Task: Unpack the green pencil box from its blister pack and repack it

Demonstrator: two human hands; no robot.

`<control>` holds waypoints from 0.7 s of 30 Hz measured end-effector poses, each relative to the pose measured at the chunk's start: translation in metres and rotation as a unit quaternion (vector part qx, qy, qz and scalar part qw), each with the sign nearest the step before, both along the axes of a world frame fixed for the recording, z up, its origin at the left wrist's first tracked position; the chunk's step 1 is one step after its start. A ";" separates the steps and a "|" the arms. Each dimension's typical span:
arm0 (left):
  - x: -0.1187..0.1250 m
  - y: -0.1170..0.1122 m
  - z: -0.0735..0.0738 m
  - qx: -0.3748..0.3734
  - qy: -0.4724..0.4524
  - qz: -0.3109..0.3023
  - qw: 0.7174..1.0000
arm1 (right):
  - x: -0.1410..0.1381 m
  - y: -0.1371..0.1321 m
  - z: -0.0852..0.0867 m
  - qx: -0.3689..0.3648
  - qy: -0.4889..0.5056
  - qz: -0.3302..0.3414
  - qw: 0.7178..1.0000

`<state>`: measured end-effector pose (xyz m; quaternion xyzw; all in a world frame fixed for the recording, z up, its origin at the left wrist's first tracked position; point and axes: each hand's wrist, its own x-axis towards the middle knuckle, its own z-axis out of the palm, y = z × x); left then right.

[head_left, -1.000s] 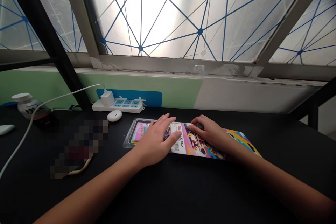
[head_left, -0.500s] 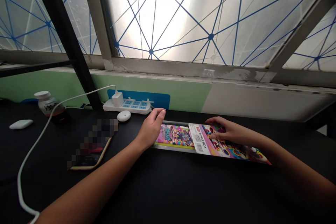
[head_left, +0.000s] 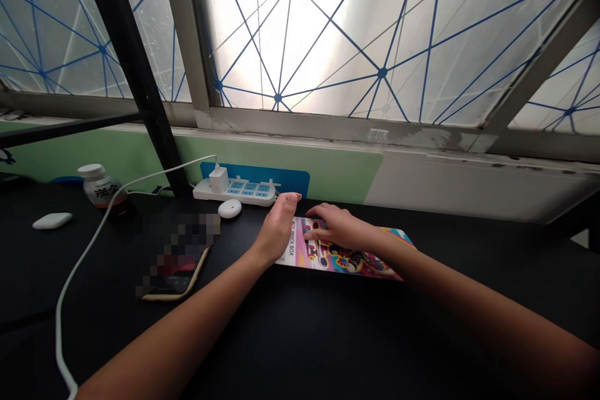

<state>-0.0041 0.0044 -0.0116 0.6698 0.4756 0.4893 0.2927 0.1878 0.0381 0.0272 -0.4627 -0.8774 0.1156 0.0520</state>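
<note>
The colourful pencil box cover (head_left: 344, 262), marked "PENCIL BOX" on its white strip, lies flat on the black desk in front of me. My right hand (head_left: 344, 227) rests over it from the right, thumb and fingers spanning its printed top and gripping it. At the box's left end is my left hand (head_left: 277, 231), its fingers curled round that end and the thumb up. The tray with its pink printed insert is now hidden under the cover and behind my left hand.
A phone (head_left: 175, 284) in a pale case lies left of my left forearm. Behind it are a white round case (head_left: 229, 209) and a power strip (head_left: 253, 194) with a charger. A white cable (head_left: 89, 237) runs past a bottle (head_left: 99, 186). Another white object (head_left: 52, 220) lies far left.
My right hand has slid the printed cover leftward over the tray, up to my left hand, covering the pink insert. My left hand keeps its place at the left end. The view has shifted slightly.
</note>
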 end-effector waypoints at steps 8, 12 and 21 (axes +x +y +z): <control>-0.003 -0.003 0.002 0.020 0.230 -0.014 0.973 | 0.006 -0.014 -0.005 0.082 -0.004 -0.002 0.997; 0.000 -0.007 0.006 0.038 0.305 -0.011 0.952 | 0.071 -0.024 -0.018 0.084 0.015 -0.055 0.995; 0.004 -0.016 0.023 0.267 0.436 0.055 0.858 | 0.124 -0.032 -0.012 0.237 0.090 -0.106 0.962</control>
